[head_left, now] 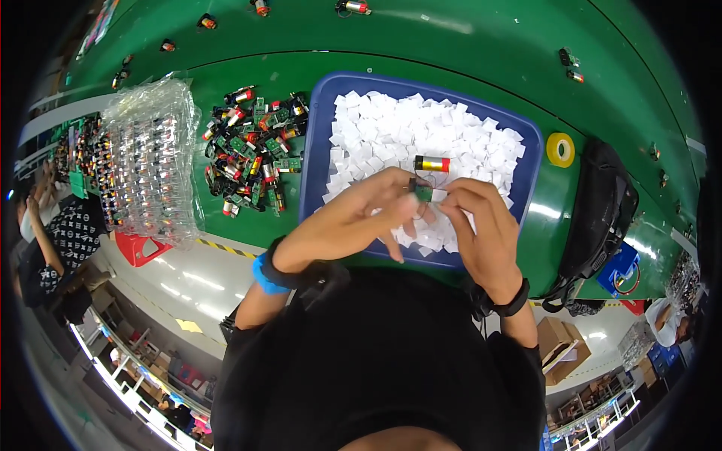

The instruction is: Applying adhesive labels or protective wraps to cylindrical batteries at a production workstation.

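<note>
My left hand (368, 204) is closed, pinching a small green circuit board (423, 194) by its edge. Thin wires run from the board toward a battery cell (432, 164), a cylinder banded black, yellow and red, just above my fingertips. At the board's right side, my right hand (485, 225) pinches a small white square piece (439, 195). Both hands are over a blue tray (532, 184) filled with a loose heap of white squares (421, 124). The fingers partly cover the board and the wires.
Left of the tray lies a pile of batteries with boards (256, 146), beside a clear plastic pack (150, 165) of similar parts. Yellow tape (560, 149) and a black bag (602, 214) lie to the right. More cells dot the green bench (451, 45). A co-worker (56, 248) is at far left.
</note>
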{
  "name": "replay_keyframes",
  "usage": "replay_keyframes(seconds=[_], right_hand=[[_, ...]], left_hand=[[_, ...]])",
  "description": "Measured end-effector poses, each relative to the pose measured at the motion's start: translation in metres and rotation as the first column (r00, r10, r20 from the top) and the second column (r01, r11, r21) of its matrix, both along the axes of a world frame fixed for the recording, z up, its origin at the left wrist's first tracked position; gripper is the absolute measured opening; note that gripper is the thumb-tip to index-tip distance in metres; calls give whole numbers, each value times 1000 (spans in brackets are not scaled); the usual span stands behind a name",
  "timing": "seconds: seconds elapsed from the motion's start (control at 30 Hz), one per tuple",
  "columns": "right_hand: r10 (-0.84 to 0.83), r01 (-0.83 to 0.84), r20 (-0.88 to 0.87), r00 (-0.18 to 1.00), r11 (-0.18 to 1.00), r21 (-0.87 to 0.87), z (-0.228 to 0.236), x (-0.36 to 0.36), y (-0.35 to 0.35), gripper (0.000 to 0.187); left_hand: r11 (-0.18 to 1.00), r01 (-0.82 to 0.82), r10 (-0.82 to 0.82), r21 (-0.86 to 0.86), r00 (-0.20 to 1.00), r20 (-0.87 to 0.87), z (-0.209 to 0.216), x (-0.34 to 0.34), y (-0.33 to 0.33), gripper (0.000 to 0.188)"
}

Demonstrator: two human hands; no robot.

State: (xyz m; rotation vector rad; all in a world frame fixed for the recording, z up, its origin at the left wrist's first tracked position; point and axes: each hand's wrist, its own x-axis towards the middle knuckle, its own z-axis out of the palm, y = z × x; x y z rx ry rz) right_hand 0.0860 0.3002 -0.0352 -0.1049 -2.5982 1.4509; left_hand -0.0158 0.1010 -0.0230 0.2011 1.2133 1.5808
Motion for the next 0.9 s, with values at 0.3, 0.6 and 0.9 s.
replay_keyframes(seconds=[0.3, 0.6, 0.9], right_hand=[[54, -33, -65, 996, 957, 290, 1, -4, -8, 26], [-94, 128, 250, 964, 984, -123, 2, 3, -13, 12], [-173, 214, 227, 958, 962, -169, 4, -17, 0, 15]], left_hand=[[998, -12, 1, -54, 979, -206, -13, -1, 2, 35], [966, -33, -109, -257, 848, -519, -13, -2, -1, 26], [978, -159, -9, -135, 615, -788, -9, 2, 6, 21]])
